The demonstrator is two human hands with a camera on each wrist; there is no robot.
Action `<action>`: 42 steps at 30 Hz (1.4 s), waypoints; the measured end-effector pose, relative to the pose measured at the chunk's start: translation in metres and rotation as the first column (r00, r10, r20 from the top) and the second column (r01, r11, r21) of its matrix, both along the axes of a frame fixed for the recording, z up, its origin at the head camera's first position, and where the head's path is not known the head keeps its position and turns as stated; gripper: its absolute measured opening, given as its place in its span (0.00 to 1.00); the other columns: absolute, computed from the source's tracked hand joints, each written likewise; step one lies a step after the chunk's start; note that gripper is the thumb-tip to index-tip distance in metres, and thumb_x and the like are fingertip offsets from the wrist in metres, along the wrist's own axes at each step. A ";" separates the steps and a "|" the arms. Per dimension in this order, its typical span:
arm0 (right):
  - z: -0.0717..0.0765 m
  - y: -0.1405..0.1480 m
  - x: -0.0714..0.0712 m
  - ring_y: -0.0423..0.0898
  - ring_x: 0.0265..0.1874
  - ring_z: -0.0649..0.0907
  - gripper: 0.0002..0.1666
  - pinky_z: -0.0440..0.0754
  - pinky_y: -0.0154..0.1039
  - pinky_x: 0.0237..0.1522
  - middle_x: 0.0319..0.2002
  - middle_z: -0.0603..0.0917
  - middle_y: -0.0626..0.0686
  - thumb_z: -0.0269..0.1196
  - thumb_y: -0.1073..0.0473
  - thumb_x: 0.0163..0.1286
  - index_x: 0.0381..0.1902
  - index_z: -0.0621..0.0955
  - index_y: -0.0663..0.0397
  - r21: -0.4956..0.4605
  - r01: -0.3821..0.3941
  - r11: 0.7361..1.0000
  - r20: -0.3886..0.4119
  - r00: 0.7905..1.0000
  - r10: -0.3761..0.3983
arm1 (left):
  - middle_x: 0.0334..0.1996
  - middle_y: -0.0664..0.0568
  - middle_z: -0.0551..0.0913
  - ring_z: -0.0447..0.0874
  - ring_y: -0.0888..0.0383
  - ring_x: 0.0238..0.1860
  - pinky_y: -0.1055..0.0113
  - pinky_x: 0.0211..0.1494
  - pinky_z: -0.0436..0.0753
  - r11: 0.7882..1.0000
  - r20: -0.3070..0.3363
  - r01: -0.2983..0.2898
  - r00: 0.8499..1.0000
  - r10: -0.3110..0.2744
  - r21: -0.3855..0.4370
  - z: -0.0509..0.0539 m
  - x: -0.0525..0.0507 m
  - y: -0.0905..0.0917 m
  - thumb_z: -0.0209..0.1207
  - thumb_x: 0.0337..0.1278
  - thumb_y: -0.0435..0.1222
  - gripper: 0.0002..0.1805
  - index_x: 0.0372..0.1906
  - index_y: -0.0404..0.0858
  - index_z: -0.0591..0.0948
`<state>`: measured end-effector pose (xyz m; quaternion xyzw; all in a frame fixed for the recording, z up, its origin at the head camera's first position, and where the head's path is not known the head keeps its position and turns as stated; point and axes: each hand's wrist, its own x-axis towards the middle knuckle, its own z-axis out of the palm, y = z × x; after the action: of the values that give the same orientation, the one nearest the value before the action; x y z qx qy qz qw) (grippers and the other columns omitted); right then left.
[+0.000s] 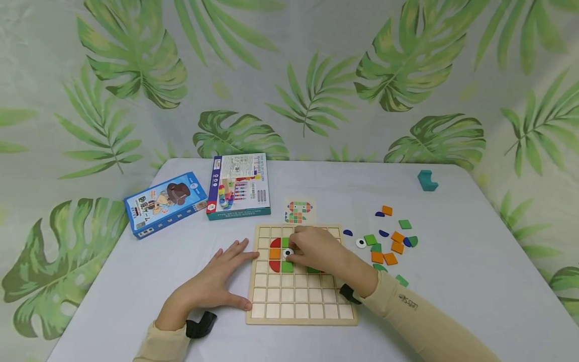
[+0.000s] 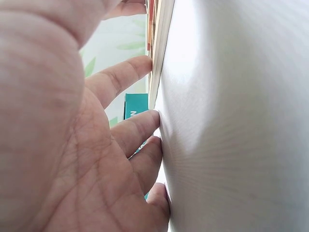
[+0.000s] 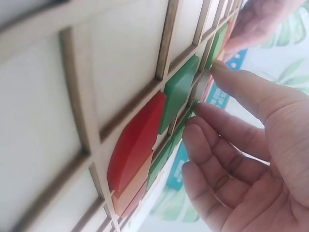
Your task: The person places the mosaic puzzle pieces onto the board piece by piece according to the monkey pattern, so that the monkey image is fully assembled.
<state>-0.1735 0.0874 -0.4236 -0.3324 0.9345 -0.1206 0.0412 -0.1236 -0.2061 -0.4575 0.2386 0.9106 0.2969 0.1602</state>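
A wooden grid board point(image 1: 302, 322) lies on the table. My right hand point(image 1: 322, 251) reaches over its upper part, with thumb and index finger pinching a round white eye piece point(image 1: 287, 253) at a square there. Beside that piece sit an orange square point(image 1: 275, 254), red quarter-rounds point(image 1: 274, 266) and green squares point(image 1: 287, 267). In the right wrist view another red piece point(image 3: 137, 140) and a green square point(image 3: 179, 94) sit in the grid. My left hand point(image 1: 210, 284) has its fingers spread, thumb and index finger touching the board's left edge. The right hand hides some squares.
Loose orange, green and blue pieces point(image 1: 377, 257) and another eye piece point(image 1: 360, 243) lie right of the board. A pattern card point(image 1: 307, 207) touches its far side. Two boxes, one blue point(image 1: 165, 203) and one teal-edged point(image 1: 239, 186), stand back left. A teal block point(image 1: 427, 181) sits back right.
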 end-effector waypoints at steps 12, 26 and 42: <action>-0.001 0.002 0.002 0.36 0.30 0.78 0.09 0.82 0.31 0.34 0.36 0.87 0.47 0.76 0.52 0.70 0.38 0.91 0.51 -0.027 -0.024 0.999 -0.008 1.000 0.024 | 0.89 0.44 0.51 0.43 0.36 0.89 0.29 0.88 0.42 1.000 0.004 -0.007 1.000 0.007 -0.001 -0.001 -0.001 0.001 0.82 0.40 0.61 0.60 0.81 0.52 0.69; 0.019 0.039 -0.008 0.40 0.34 0.81 0.09 0.85 0.35 0.38 0.37 0.87 0.47 0.74 0.55 0.72 0.44 0.91 0.53 -0.044 0.126 0.991 0.052 0.991 -0.123 | 0.89 0.43 0.52 0.43 0.37 0.89 0.29 0.88 0.43 1.000 0.004 -0.007 1.000 0.007 -0.006 0.002 0.001 0.002 0.83 0.39 0.61 0.60 0.81 0.50 0.70; 0.025 0.133 -0.013 0.50 0.46 0.86 0.14 0.90 0.51 0.55 0.46 0.89 0.54 0.73 0.63 0.71 0.52 0.88 0.60 -0.036 0.273 0.961 0.219 0.941 -0.259 | 0.89 0.43 0.51 0.43 0.36 0.89 0.28 0.87 0.42 1.000 -0.002 -0.008 1.000 0.008 -0.014 -0.001 -0.001 0.001 0.83 0.39 0.61 0.61 0.81 0.51 0.69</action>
<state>-0.1866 0.2199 -0.3985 -0.1895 0.9566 -0.1905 0.1131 -0.1244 -0.2046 -0.4582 0.2341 0.9138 0.2910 0.1599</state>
